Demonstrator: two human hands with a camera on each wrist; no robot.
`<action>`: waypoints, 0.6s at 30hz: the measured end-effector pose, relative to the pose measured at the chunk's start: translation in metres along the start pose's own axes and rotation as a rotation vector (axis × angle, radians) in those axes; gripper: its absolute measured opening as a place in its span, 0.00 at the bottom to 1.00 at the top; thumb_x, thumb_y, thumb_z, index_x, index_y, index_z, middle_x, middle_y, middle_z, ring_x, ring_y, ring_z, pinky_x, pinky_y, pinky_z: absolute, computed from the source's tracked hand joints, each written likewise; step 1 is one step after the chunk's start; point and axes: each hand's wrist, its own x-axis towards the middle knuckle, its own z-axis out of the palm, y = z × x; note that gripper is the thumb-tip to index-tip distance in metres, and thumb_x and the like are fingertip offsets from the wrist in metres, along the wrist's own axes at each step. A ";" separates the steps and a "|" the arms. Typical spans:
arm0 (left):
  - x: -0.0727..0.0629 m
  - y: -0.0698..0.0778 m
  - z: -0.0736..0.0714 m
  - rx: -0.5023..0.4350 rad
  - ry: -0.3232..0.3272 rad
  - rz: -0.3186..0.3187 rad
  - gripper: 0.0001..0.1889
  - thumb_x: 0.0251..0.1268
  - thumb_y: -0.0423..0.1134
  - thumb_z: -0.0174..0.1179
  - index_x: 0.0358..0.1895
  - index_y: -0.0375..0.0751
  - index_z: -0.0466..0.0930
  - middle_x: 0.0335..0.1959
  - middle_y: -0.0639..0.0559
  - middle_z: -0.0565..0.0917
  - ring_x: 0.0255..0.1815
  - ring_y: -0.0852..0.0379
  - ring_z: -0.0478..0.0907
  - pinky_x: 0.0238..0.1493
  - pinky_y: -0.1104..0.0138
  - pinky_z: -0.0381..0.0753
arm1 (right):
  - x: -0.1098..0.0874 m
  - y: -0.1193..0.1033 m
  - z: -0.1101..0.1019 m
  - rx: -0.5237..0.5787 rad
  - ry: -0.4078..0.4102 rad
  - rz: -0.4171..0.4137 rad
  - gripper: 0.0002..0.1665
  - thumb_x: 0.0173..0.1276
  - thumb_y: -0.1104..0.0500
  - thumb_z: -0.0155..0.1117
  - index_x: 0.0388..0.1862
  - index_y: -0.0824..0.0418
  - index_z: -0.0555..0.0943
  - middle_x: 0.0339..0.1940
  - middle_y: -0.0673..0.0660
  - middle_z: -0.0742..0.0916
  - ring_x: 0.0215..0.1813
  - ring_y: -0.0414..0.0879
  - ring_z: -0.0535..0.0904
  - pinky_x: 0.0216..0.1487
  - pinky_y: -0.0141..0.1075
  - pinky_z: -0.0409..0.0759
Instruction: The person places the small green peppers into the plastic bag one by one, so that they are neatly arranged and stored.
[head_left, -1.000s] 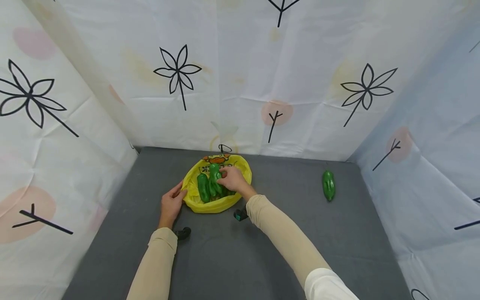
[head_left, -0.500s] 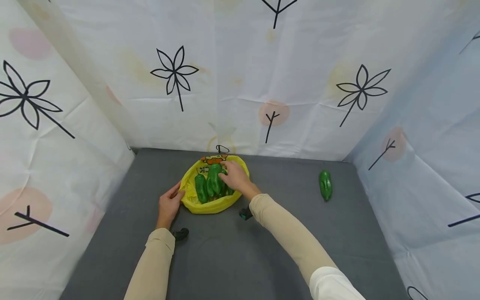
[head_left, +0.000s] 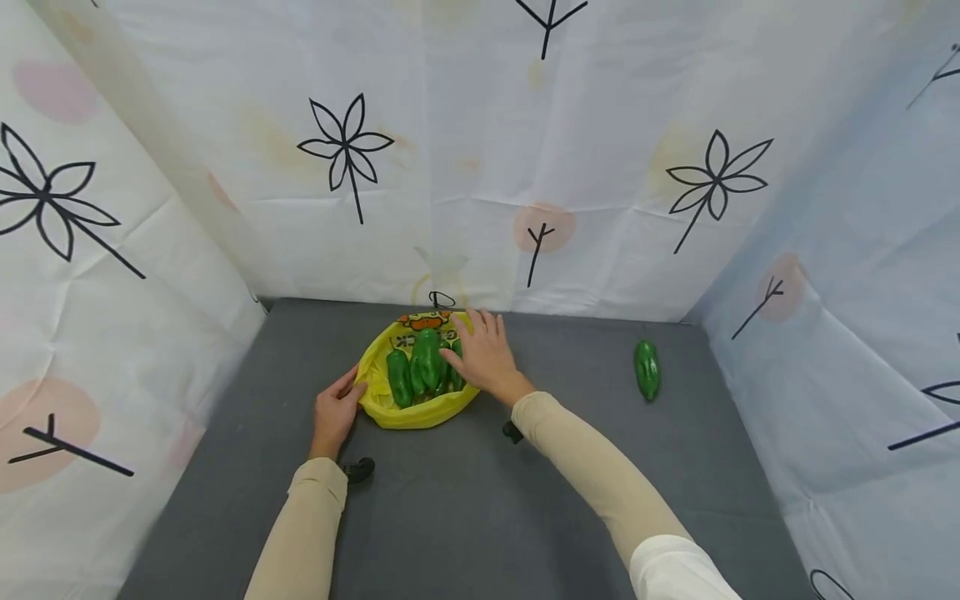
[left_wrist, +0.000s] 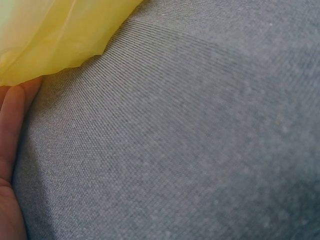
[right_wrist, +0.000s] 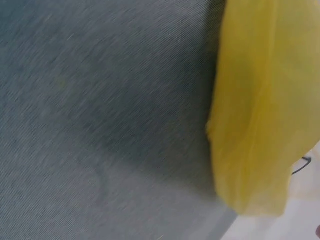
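Observation:
A yellow plastic bag (head_left: 420, 417) with its rim rolled open stands near the back of the table, with several green peppers (head_left: 427, 358) inside. At its left side my left hand (head_left: 335, 417) pinches the rim between thumb and fingers. In the left wrist view the fingers (left_wrist: 11, 125) go under the bag's edge (left_wrist: 65, 42). My right hand (head_left: 487, 354) has its fingers spread over the bag's right rim, thumb pointing toward the peppers, and holds nothing. It hides part of that rim. The right wrist view shows the bag's outer side (right_wrist: 255, 110).
One more green pepper (head_left: 647, 369) lies by itself on the grey tabletop (head_left: 555, 517) at the right. White patterned cloth (head_left: 480, 167) hangs behind the table and along both sides. A dark wrist camera (head_left: 360, 470) sits by the left wrist.
My right hand has let go of a pepper inside the bag, drawn back rightward and spread its fingers over the rim. The left hand stays at the left rim.

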 end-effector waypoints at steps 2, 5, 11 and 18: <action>0.000 -0.001 0.001 0.007 0.000 0.002 0.25 0.74 0.51 0.61 0.72 0.62 0.74 0.68 0.48 0.81 0.60 0.54 0.79 0.38 0.82 0.77 | -0.002 0.006 0.001 -0.011 -0.018 0.012 0.43 0.77 0.29 0.47 0.83 0.46 0.58 0.83 0.60 0.61 0.83 0.62 0.54 0.81 0.64 0.51; 0.000 -0.001 0.000 0.010 -0.002 0.000 0.25 0.74 0.52 0.61 0.72 0.63 0.73 0.68 0.50 0.81 0.62 0.53 0.79 0.38 0.83 0.77 | -0.005 0.014 0.005 -0.029 -0.044 0.027 0.44 0.77 0.28 0.45 0.84 0.43 0.54 0.84 0.60 0.58 0.84 0.64 0.50 0.81 0.66 0.46; -0.002 0.000 0.000 0.010 -0.006 0.000 0.26 0.74 0.52 0.61 0.73 0.63 0.73 0.69 0.49 0.80 0.63 0.52 0.79 0.39 0.83 0.77 | -0.010 0.030 0.011 -0.052 -0.076 0.066 0.46 0.76 0.25 0.40 0.85 0.42 0.51 0.86 0.60 0.54 0.85 0.66 0.45 0.81 0.67 0.40; -0.002 0.001 -0.001 0.001 -0.009 -0.004 0.26 0.74 0.52 0.61 0.73 0.64 0.73 0.70 0.50 0.80 0.63 0.53 0.78 0.39 0.83 0.77 | -0.020 0.042 0.012 -0.056 -0.066 0.083 0.48 0.73 0.22 0.38 0.85 0.41 0.52 0.86 0.62 0.54 0.85 0.68 0.45 0.79 0.71 0.44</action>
